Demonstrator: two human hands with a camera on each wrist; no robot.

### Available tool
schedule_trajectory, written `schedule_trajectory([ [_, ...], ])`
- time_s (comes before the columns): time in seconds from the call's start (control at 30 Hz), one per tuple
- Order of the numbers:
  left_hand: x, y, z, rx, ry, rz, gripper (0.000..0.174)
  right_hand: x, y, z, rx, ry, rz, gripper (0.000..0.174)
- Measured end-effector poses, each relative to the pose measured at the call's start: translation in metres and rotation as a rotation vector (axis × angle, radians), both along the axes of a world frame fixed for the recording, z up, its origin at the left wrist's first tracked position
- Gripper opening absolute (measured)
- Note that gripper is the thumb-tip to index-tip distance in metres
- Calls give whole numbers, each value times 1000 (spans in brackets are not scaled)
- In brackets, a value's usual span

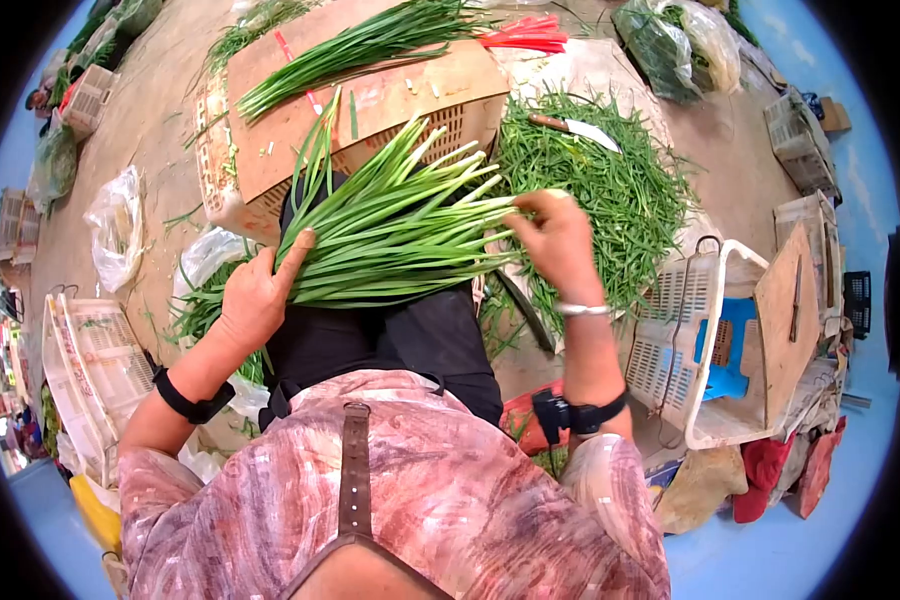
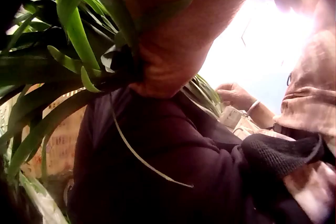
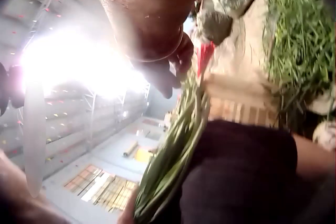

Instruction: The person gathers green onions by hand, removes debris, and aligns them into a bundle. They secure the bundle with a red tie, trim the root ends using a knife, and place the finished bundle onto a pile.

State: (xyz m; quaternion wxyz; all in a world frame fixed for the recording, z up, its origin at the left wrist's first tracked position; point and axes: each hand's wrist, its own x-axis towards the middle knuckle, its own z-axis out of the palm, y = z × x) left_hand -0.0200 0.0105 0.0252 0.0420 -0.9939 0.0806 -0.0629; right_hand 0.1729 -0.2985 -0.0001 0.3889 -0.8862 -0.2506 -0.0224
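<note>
A big bunch of garlic chives [image 1: 400, 235] lies across the person's lap, its long green leaves to the left and pale stem ends to the right. The left hand [image 1: 258, 295] grips the leaf side, thumb laid over the top; in the left wrist view, leaves [image 2: 79, 35] spread out past this hand [image 2: 163, 71]. At the pale stem ends, the right hand [image 1: 558, 240] has its fingers bent and pinches a stem tip. In the right wrist view, the right hand [image 3: 168, 69] is at the upper end of the bunch [image 3: 176, 150], its fingertips partly hidden behind the wrist.
Ahead, a board [image 1: 370, 110] on a crate bears another bunch of chives [image 1: 360, 50] and red ties [image 1: 525, 35]. To the right, a knife [image 1: 580, 130] lies on a heap of cut greens [image 1: 600, 190]. Crates [image 1: 685, 330] stand at both sides; plastic bags [image 1: 118, 225] lie about.
</note>
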Motion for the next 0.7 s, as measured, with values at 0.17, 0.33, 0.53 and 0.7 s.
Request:
schedule_trajectory([
  [0.17,0,-1,-2,9,0,13,81,-22,37,-27,-270,50,-84,28],
  [0.33,0,-2,-2,-5,-3,25,80,-21,32,-42,74,143,-80,13],
  [0.53,1,-3,0,-23,6,19,80,-46,8,13,286,427,257,7],
  [0.7,0,-3,-1,-13,-12,17,79,6,-53,-10,573,913,110,13],
])
